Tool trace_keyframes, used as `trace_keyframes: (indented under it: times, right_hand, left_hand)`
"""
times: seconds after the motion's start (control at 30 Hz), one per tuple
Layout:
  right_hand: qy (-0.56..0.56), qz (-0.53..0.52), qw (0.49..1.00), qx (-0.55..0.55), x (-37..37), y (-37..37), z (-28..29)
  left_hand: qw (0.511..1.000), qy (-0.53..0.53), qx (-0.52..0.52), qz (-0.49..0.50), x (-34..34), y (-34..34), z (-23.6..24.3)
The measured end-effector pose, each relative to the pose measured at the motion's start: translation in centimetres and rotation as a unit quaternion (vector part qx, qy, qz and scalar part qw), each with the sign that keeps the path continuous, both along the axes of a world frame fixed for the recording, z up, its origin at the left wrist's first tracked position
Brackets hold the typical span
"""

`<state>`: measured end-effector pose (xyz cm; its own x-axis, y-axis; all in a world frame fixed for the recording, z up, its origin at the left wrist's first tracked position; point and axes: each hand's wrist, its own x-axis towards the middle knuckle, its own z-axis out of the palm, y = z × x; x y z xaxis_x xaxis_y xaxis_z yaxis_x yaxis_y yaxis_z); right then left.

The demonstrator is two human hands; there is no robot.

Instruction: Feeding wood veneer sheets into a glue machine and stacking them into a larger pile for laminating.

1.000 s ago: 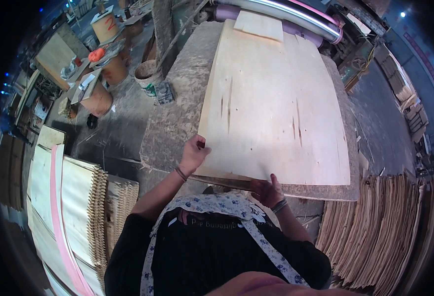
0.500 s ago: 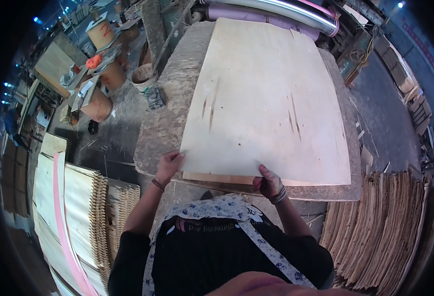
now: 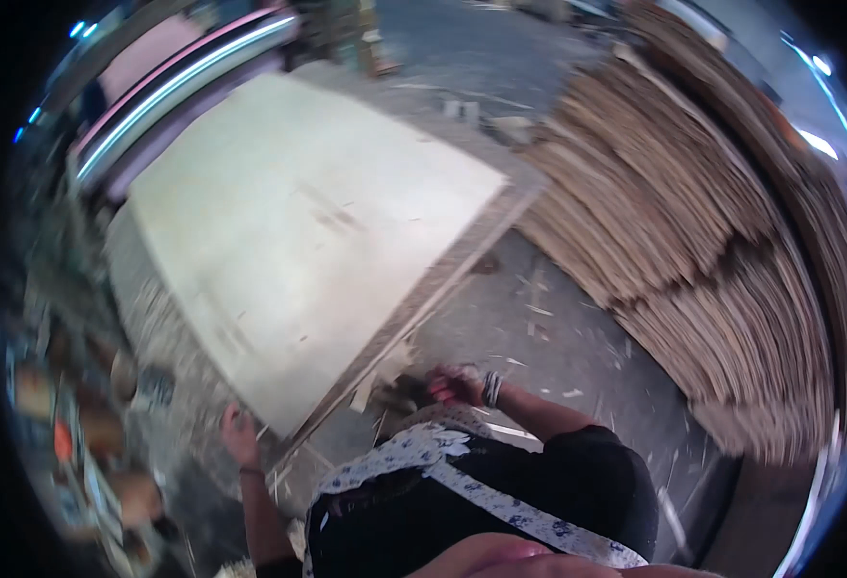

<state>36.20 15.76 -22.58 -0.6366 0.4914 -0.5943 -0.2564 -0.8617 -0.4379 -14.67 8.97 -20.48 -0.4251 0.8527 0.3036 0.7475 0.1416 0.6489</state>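
Note:
A large pale wood veneer sheet (image 3: 327, 222) lies flat on a rough board-topped table (image 3: 414, 299), with a few dark streaks in its grain. My left hand (image 3: 240, 438) is beside the sheet's near left corner, off its edge; motion blur smears its fingers. Close to my apron, past the table's near edge, my right hand (image 3: 457, 383) is closed around something reddish that is too blurred to name. Neither hand lies on the sheet's surface.
Tall stacks of brown veneer sheets (image 3: 674, 183) curve along the right. Behind the table runs a machine with a long shiny roller (image 3: 197, 91). Drum-like blocks (image 3: 134, 496) stand at the lower left. Wood scraps (image 3: 539, 308) litter the floor between table and stacks.
My view and body have turned right, bringing the right-hand stacks nearer the middle. Both hands have come away from the sheet's near edge; the sheet stays on the table.

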Motion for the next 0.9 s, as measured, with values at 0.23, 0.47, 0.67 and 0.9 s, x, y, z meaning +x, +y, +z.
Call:
trace_keyframes:
  times: [0.23, 0.47, 0.67, 0.9]
  right_hand:
    - [-0.003, -0.191, 0.981, -0.020, -0.8, -8.9, -0.6]
    - [-0.058, -0.356, 0.929, 0.086, 8.8, -14.0, 4.5]
    - [-0.093, -0.502, 0.850, 0.126, 22.8, -22.4, 7.2]
    - [-0.150, -0.635, 0.737, 0.180, 38.4, -38.8, 10.4]
  left_hand:
    - [0.960, -0.219, -0.056, -0.167, 2.7, 11.7, 1.7]
    - [0.879, -0.277, -0.044, -0.385, 20.1, 18.6, 6.9]
    - [0.821, -0.284, -0.109, -0.483, 36.5, 17.7, 10.3]
    - [0.730, -0.229, -0.123, -0.632, 59.0, 13.7, 13.8]
